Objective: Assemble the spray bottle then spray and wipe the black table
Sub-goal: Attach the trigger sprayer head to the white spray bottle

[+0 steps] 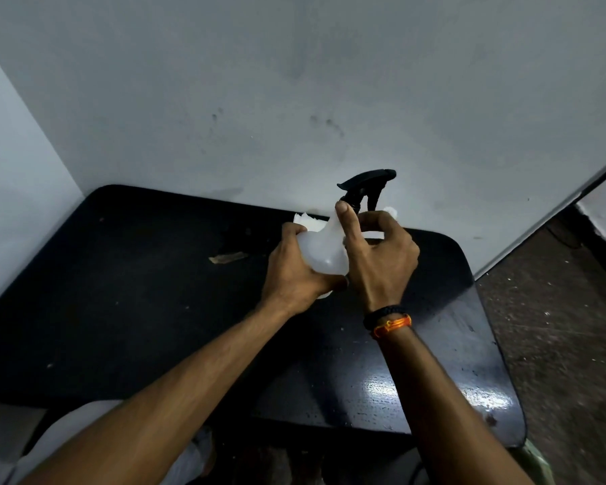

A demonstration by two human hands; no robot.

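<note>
Setting: we record a plain, worn indoor room, likely a back or utility corner; its exact use we cannot tell. Evidence: a grey-white painted wall (294, 82) with scuffs and dark smudges; a black bench (119, 309) with rounded corners pushed against it, its top scratched and chipped; a speckled, dusty brown floor (567, 344) at the right.

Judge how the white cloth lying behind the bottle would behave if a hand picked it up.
The cloth shows crumpled, uneven edges against the wall, so it probably hangs limp rather than keeping a shape. It looks thin, so likely light for its size. On the table it should drag instead of rolling. Most of it hides behind the bottle and both hands.
</note>
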